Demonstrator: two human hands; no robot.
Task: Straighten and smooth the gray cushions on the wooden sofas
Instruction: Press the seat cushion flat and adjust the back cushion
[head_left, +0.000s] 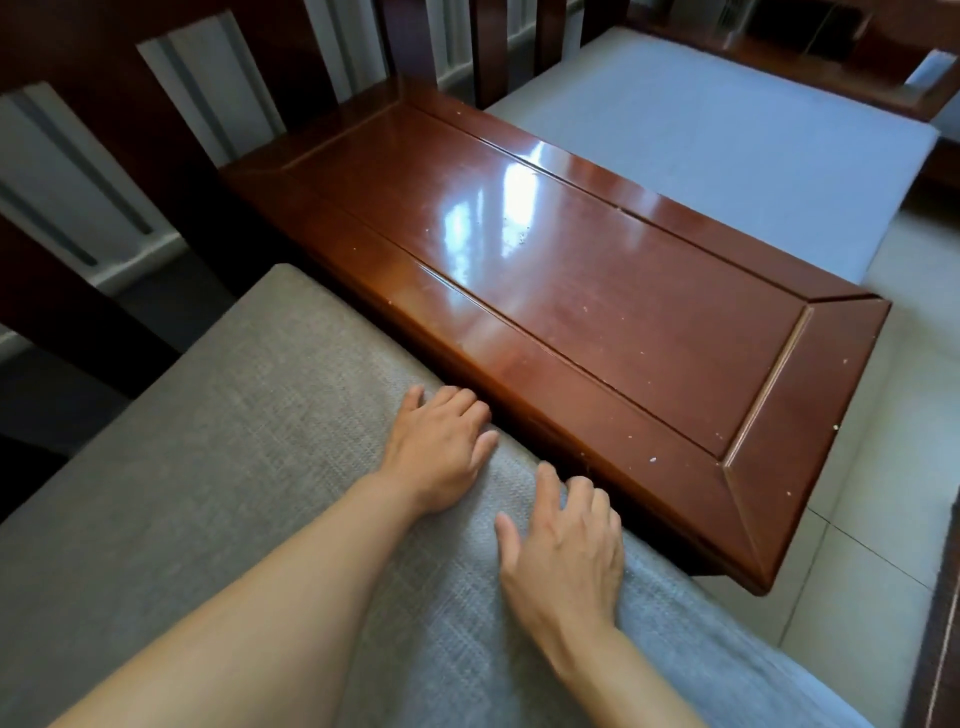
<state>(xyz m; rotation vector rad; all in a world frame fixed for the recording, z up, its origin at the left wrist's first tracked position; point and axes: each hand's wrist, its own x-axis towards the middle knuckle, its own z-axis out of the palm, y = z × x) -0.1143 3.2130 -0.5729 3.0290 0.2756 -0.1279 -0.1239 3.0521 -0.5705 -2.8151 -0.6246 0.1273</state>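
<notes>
Fingertips of both hands out of sight between near gray cushion (218, 467) and wooden table (597, 291).

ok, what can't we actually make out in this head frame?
- Left hand fingertips: curled over the near cushion edge, hidden in the gap beside the wooden table.
- Right hand: fingertips likewise out of sight at that edge.
- Near cushion: cut off by the bottom and left frame edges.
- Far cushion: its far end hidden behind the dark wooden frame.

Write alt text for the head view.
Both hands, left hand and right hand, press flat on a gray cushion at its edge beside a glossy wooden side table. Another gray cushion lies beyond the table.
</notes>
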